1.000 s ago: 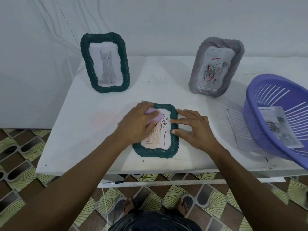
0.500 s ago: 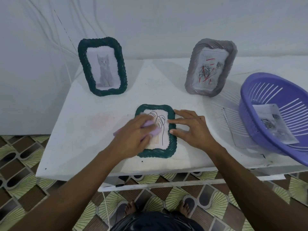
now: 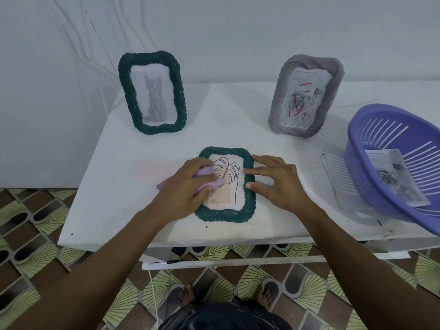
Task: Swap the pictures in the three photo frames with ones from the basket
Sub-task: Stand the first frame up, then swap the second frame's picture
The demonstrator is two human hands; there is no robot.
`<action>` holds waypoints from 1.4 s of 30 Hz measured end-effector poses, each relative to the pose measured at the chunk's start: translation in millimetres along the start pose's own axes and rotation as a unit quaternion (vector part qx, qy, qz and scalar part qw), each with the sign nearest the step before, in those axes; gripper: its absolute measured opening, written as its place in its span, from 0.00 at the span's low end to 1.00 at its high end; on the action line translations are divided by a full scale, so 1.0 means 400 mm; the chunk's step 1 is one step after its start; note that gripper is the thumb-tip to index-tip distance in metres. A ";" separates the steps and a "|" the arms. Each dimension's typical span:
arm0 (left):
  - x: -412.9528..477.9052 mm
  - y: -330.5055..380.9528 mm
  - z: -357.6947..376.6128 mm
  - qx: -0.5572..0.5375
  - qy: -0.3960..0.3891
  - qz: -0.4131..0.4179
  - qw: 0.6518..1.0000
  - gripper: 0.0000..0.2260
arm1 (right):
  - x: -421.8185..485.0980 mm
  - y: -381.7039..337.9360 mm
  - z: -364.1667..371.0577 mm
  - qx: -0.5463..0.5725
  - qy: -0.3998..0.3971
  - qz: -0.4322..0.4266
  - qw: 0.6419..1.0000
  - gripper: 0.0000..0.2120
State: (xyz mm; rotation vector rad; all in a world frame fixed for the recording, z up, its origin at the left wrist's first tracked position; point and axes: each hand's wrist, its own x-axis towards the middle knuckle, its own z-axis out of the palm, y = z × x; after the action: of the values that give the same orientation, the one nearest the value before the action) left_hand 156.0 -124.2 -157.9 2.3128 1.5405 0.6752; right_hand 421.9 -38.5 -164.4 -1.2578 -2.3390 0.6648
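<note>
Head view: I see a white table point(image 3: 114, 191) with a dark green woven oval-cornered photo frame point(image 3: 223, 215) lying flat near the front edge, a leaf line-drawing picture point(image 3: 229, 177) inside it. My left hand point(image 3: 183, 189) has its fingers curled over a lilac cloth point(image 3: 204, 173), pressing it on the frame's left side. My right hand point(image 3: 278, 184) is spread, fingers nearly straight, gripping nothing, tips touching the frame's right rim. At back left, a second dark green woven frame with a cat picture point(image 3: 152, 94) stands upright. At back right, a grey woven frame with a rose picture point(image 3: 307, 96) leans back. At the right edge is a purple slotted plastic basket point(image 3: 354, 160) with a grey printed picture point(image 3: 395, 177) inside. A clear sheet point(image 3: 338, 186) lies just beside the basket.
</note>
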 end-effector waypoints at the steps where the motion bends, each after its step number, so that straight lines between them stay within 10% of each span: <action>1: -0.024 0.012 -0.002 -0.010 0.001 0.006 1.000 0.16 | 0.001 0.000 0.001 -0.001 0.000 0.001 1.000 0.17; 15: -0.147 -0.088 -0.089 0.064 0.197 -0.228 0.952 0.17 | 0.002 -0.008 0.001 -0.023 0.005 -0.001 1.000 0.17; 21: -0.198 -0.121 -0.097 0.201 0.049 -0.288 0.935 0.28 | 0.002 0.005 0.008 -0.006 0.027 -0.034 0.999 0.21; 28: -0.203 -0.131 -0.132 0.267 -0.064 -0.167 0.947 0.36 | 0.002 0.014 0.010 -0.013 0.021 -0.041 0.999 0.18; 42: -0.141 -0.047 -0.102 0.176 -0.002 -0.214 0.961 0.35 | -0.002 -0.009 0.002 0.008 0.019 0.003 1.000 0.16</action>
State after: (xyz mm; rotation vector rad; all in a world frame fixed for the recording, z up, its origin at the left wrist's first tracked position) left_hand 101.5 -169.6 -144.8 2.0777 2.2138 0.3042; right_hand 419.6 -41.3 -162.9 -1.2612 -2.2952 0.6532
